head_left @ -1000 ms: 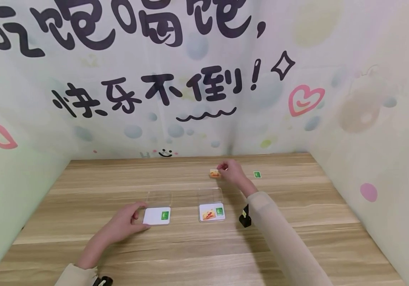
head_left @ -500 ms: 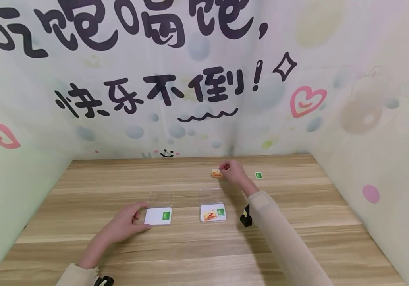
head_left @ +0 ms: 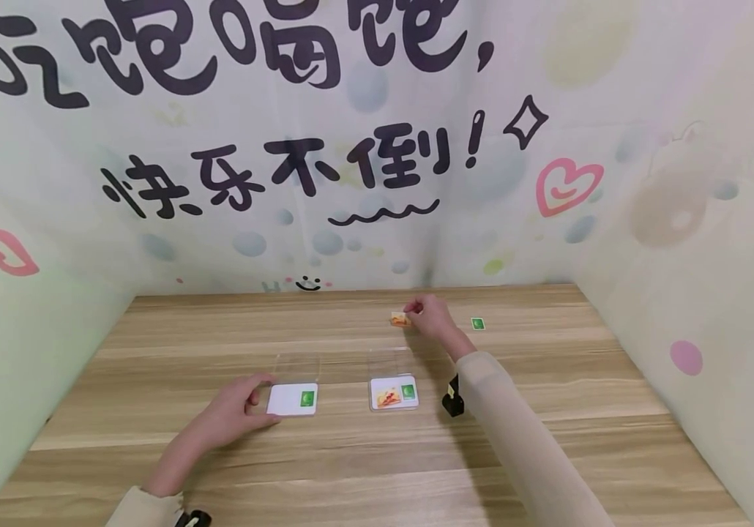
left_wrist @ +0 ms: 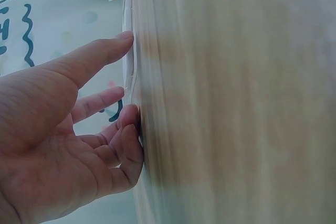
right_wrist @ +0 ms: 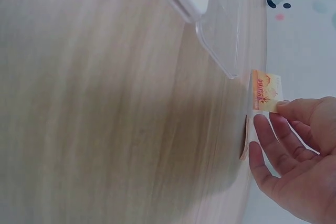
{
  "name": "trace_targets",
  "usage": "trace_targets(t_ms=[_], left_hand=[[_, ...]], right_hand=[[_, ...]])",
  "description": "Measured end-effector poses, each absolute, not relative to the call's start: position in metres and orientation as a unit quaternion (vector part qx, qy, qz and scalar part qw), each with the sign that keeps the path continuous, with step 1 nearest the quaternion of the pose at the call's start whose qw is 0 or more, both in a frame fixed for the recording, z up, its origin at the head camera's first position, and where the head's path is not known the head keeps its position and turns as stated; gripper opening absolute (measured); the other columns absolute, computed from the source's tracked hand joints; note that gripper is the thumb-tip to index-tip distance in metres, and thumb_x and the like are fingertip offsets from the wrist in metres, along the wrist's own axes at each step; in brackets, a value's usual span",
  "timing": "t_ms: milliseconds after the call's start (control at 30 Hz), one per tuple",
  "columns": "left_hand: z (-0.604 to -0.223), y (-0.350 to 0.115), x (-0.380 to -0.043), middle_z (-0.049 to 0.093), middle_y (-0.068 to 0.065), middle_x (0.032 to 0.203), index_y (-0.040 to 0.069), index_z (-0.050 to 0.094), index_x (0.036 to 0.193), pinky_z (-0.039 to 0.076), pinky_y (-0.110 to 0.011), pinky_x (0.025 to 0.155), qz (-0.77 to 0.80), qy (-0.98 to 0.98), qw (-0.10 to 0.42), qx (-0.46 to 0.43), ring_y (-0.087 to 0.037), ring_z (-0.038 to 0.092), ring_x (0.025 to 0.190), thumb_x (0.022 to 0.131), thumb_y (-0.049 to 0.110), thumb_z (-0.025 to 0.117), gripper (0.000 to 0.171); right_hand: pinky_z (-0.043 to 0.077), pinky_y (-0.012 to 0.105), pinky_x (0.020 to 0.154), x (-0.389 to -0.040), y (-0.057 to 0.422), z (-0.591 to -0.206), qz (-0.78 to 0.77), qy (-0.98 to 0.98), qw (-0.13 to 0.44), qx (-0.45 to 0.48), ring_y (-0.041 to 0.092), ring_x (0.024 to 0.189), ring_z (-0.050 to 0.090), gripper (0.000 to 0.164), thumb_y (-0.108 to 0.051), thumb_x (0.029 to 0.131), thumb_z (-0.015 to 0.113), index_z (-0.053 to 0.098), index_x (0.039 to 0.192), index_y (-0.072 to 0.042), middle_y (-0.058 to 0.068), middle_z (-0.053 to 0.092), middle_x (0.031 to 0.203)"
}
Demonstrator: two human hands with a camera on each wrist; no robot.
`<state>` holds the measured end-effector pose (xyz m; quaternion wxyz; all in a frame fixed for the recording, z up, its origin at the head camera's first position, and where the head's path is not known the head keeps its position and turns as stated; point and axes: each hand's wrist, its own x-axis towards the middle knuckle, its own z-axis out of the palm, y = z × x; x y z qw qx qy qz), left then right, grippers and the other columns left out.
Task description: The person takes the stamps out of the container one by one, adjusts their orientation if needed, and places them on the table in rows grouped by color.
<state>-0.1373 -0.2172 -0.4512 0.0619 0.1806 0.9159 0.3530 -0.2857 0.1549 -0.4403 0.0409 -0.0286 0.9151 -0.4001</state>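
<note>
My right hand (head_left: pixel 431 319) is at the back of the table, thumb and fingertips pinching a small orange picture card (right_wrist: pixel 266 92) by its edge. The card stands tilted up in the right wrist view, and beside it a thin flat piece (right_wrist: pixel 244 140) shows edge-on under the fingers. On the left, my left hand (head_left: pixel 235 410) holds a flat clear plastic case (head_left: pixel 293 400) at its left side, thumb at the front edge and forefinger at the back. Its lid lies folded back; inside is a white sheet with a green picture at the right. The other fingers curl loosely.
A second case (head_left: pixel 394 392) with its clear lid folded back sits to the right, bearing an orange and a green picture. Farther right at the back lies a small green card (head_left: pixel 478 323). Walls with printed lettering border the wooden table (head_left: pixel 351 468) behind and at both sides.
The head view has shifted slightly. Both hands keep their places, the right at the orange picture card and the left at the plastic case.
</note>
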Motion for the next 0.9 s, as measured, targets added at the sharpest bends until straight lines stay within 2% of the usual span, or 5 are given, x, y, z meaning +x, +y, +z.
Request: trace_targets(t_ms=[900], left_hand=[[-0.4515,-0.2176,-0.1383,0.048,-0.002,0.085,-0.001,0.062,0.129,0.034,-0.025,0.063,0.357,0.914,0.062,0.184,-0.01,0.039,0.071,0.085,0.019,0.09,0.056]], right_hand=[[0.056,0.041,0.091,-0.2956,0.1525,-0.4469,-0.388,0.92,0.041,-0.036,0.028,0.096,0.062,0.01,-0.001,0.104,0.064,0.071,0.109,0.002,0.018,0.069,0.109]])
